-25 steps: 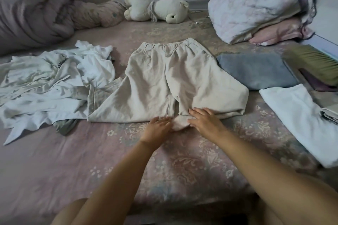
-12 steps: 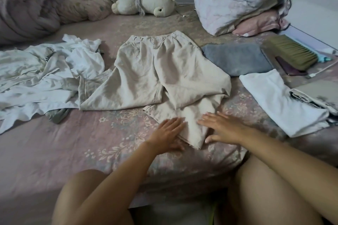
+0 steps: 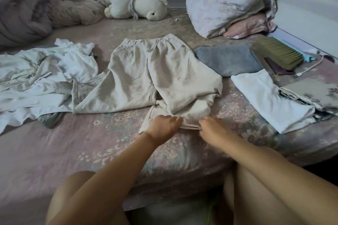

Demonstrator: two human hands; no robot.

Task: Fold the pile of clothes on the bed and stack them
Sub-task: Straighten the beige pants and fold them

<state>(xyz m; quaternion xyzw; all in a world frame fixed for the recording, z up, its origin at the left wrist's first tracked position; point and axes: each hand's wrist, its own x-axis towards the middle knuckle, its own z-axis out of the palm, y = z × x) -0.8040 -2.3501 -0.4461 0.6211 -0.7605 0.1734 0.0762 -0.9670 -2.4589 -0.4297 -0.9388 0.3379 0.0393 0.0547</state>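
Note:
Beige trousers [image 3: 146,78] lie spread in the middle of the bed, waistband toward the wall, with the right leg doubled under itself. My left hand [image 3: 162,125] and my right hand [image 3: 210,128] both pinch the hem of that leg at the near edge of the garment. A heap of unfolded white clothes [image 3: 36,76] lies to the left, partly under the trousers' left leg. Folded pieces rest on the right: a grey one [image 3: 228,62], a white one [image 3: 268,100] and a printed one [image 3: 314,95].
The pink floral bed [image 3: 91,151] ends just in front of my knees. A plush bear [image 3: 135,6], a rolled duvet [image 3: 27,12] and pillows [image 3: 228,0] line the wall. A brush [image 3: 276,53], a phone [image 3: 278,67] and a cable [image 3: 309,67] lie far right.
The right trouser leg's lower part has been drawn out toward me from under the fold. My hands went from flat on the cloth to gripping its hem.

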